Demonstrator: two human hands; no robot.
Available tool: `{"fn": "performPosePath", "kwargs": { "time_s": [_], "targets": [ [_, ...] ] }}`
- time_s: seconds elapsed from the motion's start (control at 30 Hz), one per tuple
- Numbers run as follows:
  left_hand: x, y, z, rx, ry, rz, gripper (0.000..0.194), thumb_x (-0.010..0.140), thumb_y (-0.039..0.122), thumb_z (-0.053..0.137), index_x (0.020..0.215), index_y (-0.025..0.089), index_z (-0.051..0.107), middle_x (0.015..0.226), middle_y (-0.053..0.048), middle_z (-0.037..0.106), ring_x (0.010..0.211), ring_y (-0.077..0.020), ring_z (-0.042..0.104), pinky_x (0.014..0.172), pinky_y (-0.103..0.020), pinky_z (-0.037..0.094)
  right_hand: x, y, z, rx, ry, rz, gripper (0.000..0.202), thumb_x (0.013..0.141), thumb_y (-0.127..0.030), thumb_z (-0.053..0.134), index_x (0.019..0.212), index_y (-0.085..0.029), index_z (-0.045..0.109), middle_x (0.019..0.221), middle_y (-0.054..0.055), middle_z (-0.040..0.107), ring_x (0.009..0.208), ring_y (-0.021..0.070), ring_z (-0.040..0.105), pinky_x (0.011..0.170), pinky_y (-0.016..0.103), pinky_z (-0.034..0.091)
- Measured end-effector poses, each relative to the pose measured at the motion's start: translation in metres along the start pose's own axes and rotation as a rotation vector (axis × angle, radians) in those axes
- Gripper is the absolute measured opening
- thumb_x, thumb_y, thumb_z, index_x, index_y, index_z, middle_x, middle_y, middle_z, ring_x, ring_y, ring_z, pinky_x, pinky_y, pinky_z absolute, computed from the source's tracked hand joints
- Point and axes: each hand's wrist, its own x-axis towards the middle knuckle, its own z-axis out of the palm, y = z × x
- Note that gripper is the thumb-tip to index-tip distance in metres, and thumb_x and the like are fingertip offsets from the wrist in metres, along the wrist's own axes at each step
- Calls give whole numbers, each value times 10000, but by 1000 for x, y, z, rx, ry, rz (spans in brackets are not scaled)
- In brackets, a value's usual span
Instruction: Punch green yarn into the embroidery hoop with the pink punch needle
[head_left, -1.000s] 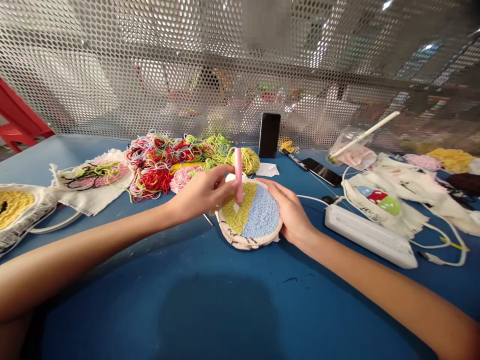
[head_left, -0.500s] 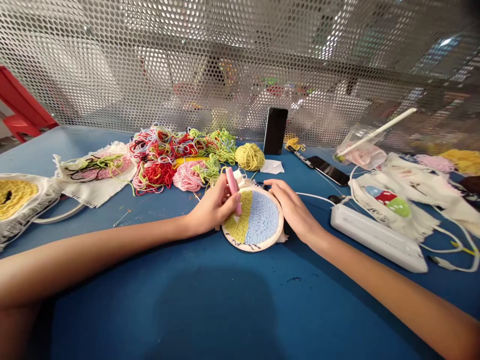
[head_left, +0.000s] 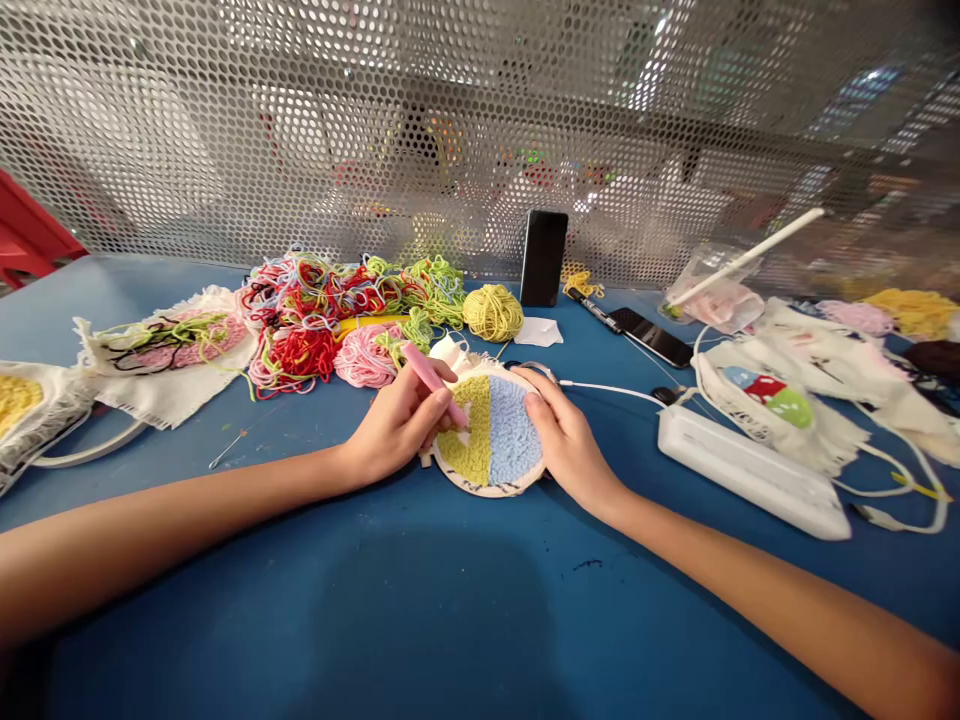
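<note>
My left hand is closed round a pink pen-like tool, which slants down to the right over a round hoop. White cloth in the hoop carries olive-yellow loops on the left half and light blue loops on the right. A small white patch shows near the tool's tip. My right hand grips the hoop's right rim, thumb on the blue side, other fingers partly hidden behind it.
Tangled yarn, a yellow yarn ball and an upright phone stand behind. On the right are a flat phone, a white power strip and cables. More punched cloth lies left.
The pink tool now leans further left, with its tip on the yellow part. My right thumb has come over onto the blue loops and that hand now grips the rim. The view has shifted slightly.
</note>
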Motion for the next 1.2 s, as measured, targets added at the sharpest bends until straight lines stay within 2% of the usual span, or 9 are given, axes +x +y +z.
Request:
{"fn": "performPosePath", "kwargs": {
  "time_s": [0.1, 0.23, 0.4, 0.6, 1.0, 1.2],
  "targets": [
    [-1, -1, -3, -52, 5, -29, 208, 909, 372, 394, 903, 164, 380, 702, 4, 591, 419, -30, 452, 382, -154, 407, 1, 3, 0, -10, -11, -6, 375, 932, -351, 336, 1259, -236, 478, 1325, 15, 500, 1224, 170, 442, 977, 300, 396],
    [-1, 1, -2, -68, 26, 26, 219, 919, 354, 377, 823, 157, 389, 671, 20, 540, 419, -25, 452, 390, -160, 396, 2, 4, -1, 7, -29, -23, 357, 933, -331, 341, 1233, -224, 501, 1297, 18, 525, 1200, 164, 466, 980, 290, 395],
    [-2, -3, -3, -81, 75, 90, 170, 930, 318, 365, 863, 167, 404, 714, 10, 562, 426, -31, 475, 402, -173, 414, 3, 4, -3, 11, -59, 24, 359, 931, -326, 341, 1233, -219, 503, 1299, 27, 523, 1208, 196, 461, 1005, 334, 381],
    [-3, -10, -5, -142, 112, 84, 158, 927, 339, 369, 893, 188, 401, 692, 22, 570, 418, -40, 486, 396, -178, 416, 2, 5, -3, 7, -50, 45, 364, 925, -330, 349, 1232, -217, 509, 1290, 36, 528, 1213, 223, 454, 1015, 374, 377],
    [-2, -5, -2, -94, 197, 139, 156, 909, 330, 423, 842, 194, 388, 648, 46, 513, 389, -21, 426, 338, -144, 348, 2, 4, -3, 9, -47, 25, 359, 925, -340, 344, 1223, -228, 509, 1293, 39, 529, 1177, 208, 487, 977, 358, 403],
    [-3, -4, -3, -80, 192, 181, 129, 921, 295, 398, 841, 195, 395, 671, 36, 516, 401, -18, 417, 340, -142, 336, 2, 2, -4, 8, -56, 19, 354, 931, -330, 337, 1226, -225, 501, 1292, 31, 529, 1187, 191, 478, 979, 327, 397]
  ]
}}
